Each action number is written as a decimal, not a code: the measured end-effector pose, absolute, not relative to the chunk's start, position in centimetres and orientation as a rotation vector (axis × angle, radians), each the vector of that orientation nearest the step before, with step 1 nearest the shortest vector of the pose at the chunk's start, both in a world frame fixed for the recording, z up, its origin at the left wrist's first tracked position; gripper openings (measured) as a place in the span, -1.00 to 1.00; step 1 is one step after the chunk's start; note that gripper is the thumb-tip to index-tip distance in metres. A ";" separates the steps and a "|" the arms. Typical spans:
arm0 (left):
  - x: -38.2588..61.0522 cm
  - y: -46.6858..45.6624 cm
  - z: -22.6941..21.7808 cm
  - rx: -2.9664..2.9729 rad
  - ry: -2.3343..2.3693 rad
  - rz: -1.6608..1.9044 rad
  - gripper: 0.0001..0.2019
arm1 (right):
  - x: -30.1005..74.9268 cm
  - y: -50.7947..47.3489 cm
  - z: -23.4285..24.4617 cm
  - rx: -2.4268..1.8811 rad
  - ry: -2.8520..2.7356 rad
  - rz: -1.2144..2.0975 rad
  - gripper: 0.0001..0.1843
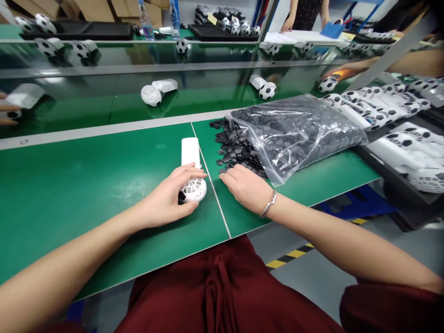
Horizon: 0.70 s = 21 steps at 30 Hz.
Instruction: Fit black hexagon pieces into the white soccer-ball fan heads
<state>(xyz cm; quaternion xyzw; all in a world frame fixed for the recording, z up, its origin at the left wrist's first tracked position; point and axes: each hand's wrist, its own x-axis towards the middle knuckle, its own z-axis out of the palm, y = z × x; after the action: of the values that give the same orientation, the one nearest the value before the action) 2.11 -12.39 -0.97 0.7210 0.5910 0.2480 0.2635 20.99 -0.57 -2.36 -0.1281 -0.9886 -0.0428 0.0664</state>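
Left hand (166,203): grasping ball fan (190,152), 12 o'clock. Right hand (246,187): open, resting against black chips (237,150), 1 o'clock. Open bag (294,134): beyond, 2 o'clock. Risk: a nudge to the bag spills chips across green bench (69,194).

Your left grip (166,196) closes around the white ball-patterned head of a handheld fan (193,189), whose white handle (190,151) points to 12 o'clock on the green table (69,208). Your right grip (246,187) lies flat, fingertips touching loose black pentagonal pieces (236,148) spilling from a clear plastic bag (294,134) at 1 o'clock. A black tray of fans (378,178) sits at 3 o'clock.
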 end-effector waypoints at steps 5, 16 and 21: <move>1.3 -12.2 -0.9 1.934 1.575 0.667 -0.46 | 21.4 -1.3 -1.4 -0.401 -2.645 0.554 -0.79; 2.1 -12.1 -1.2 1.902 1.672 0.762 -0.46 | 19.0 -3.8 -1.7 -0.508 -2.235 1.293 -0.97; 2.2 -12.1 -1.0 1.855 1.656 0.787 -0.50 | 18.5 -3.8 -1.7 -0.550 -2.218 1.334 -0.97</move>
<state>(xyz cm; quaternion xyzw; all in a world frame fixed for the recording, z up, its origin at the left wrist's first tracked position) 2.22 -12.10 -1.05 0.6860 0.6125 0.2911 0.2636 18.51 -3.81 -1.68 -0.2017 -0.8127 0.4886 0.2452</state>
